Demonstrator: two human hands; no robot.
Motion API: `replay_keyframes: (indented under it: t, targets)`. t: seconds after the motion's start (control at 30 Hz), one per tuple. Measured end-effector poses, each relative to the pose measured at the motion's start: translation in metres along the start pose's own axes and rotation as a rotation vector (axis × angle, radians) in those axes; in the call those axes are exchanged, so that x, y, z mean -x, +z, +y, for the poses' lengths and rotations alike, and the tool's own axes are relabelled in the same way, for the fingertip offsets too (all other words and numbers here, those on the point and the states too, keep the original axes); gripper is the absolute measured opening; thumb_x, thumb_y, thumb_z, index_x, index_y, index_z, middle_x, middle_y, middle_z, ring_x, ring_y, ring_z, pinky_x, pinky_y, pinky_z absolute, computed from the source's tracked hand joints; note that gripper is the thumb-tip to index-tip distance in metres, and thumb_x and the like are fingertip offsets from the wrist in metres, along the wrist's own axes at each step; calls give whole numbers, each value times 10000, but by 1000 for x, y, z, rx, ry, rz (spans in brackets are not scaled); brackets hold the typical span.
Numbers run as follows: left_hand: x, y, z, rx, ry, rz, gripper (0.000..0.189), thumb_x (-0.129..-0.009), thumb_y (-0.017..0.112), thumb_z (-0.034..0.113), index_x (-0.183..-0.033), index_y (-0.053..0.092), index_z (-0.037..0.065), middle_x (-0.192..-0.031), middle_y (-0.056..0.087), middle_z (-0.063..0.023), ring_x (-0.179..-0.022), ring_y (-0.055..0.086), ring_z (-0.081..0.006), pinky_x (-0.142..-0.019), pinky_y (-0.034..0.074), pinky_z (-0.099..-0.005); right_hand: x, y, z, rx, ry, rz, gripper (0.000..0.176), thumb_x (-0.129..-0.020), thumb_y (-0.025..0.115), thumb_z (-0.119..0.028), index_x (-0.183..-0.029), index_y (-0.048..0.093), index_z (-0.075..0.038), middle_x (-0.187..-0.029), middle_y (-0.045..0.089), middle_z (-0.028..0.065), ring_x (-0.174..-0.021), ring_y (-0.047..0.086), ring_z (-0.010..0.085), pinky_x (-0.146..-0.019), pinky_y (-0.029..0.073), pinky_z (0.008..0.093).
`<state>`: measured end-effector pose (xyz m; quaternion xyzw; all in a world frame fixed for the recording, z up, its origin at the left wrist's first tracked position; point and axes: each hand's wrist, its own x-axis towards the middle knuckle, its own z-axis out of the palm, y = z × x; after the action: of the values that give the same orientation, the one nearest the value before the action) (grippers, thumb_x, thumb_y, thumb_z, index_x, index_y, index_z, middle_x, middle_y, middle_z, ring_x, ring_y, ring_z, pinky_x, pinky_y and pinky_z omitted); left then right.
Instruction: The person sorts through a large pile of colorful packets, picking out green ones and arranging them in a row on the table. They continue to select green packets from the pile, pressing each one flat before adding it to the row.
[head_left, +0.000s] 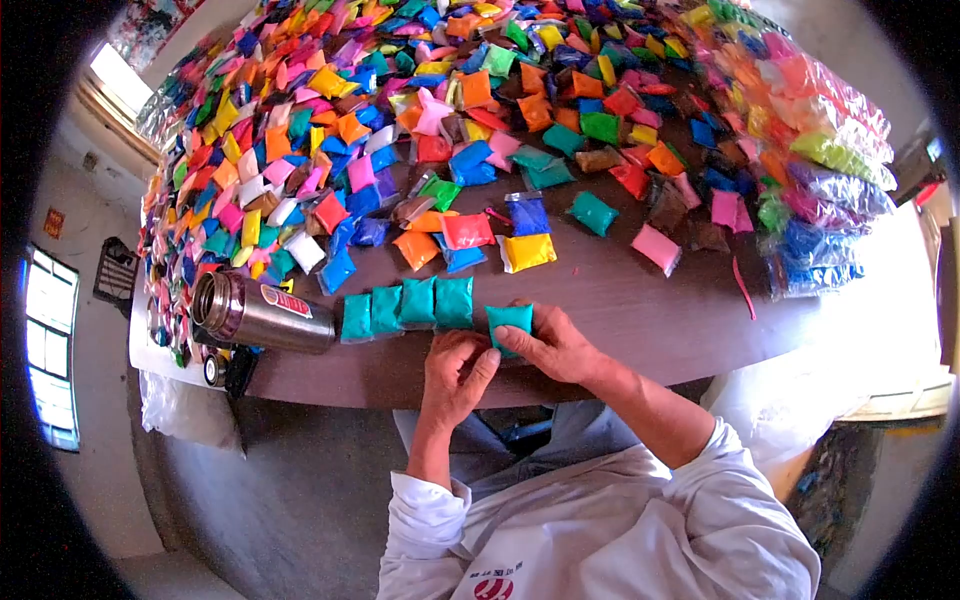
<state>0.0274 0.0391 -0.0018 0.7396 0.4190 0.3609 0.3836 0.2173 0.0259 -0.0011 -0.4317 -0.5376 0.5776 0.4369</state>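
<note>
Between the thumb and fingers of my right hand (555, 343) is a small teal packet (508, 322), held just above the near part of the table. My left hand (458, 370) is beside it, with curled fingers touching the lower edge of the end packet in a row of teal packets (418, 301). Whatever those fingers may hold is hidden. Several packets make up this row, lying side by side with edges close together or overlapping. To the row's left, a steel thermos flask (262, 313) lies on its side, its open mouth facing left.
A big heap of colourful packets (300, 160) covers the far and left table. Larger bagged stacks (825, 180) stand at the right. A red strip (743, 287) lies on the brown tabletop (620, 310). A black-and-silver lid (215, 369) sits at the left edge.
</note>
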Motion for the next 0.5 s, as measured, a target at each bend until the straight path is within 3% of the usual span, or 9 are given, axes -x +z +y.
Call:
replay_keyframes:
  t: [0.27,0.37,0.43,0.5]
  targets:
    - [0,1,-4,-76,45,-50,296,-868,638,303,-845,651,7,-880,629,-126,-904,566,-315,-863,412,-413,1,3,-1,6,-93,38,264,-968,570,-273,-978,577,-10,-764,542,-19,-704,459,78,-598,435,287]
    - [0,3,-5,-90,129,3,303,-878,627,307,-823,647,9,-872,626,-126,-889,562,-319,-851,411,-420,2,-2,-7,-40,52,-3,305,-989,519,-306,-989,587,-8,-780,555,-8,-720,475,93,-631,443,291]
    - [2,0,-6,-119,-28,-65,306,-888,614,302,-796,638,11,-863,623,-127,-877,558,-315,-835,412,-412,0,-7,-11,-75,185,112,391,-999,474,-371,-981,596,0,-779,565,-9,-716,481,89,-631,445,289]
    - [3,-1,-7,-90,-60,-63,310,-893,608,300,-785,632,11,-857,621,-128,-872,556,-313,-828,414,-407,-4,-10,-2,-194,213,91,450,-995,454,-420,-961,599,6,-735,550,-19,-680,465,71,-583,427,281]
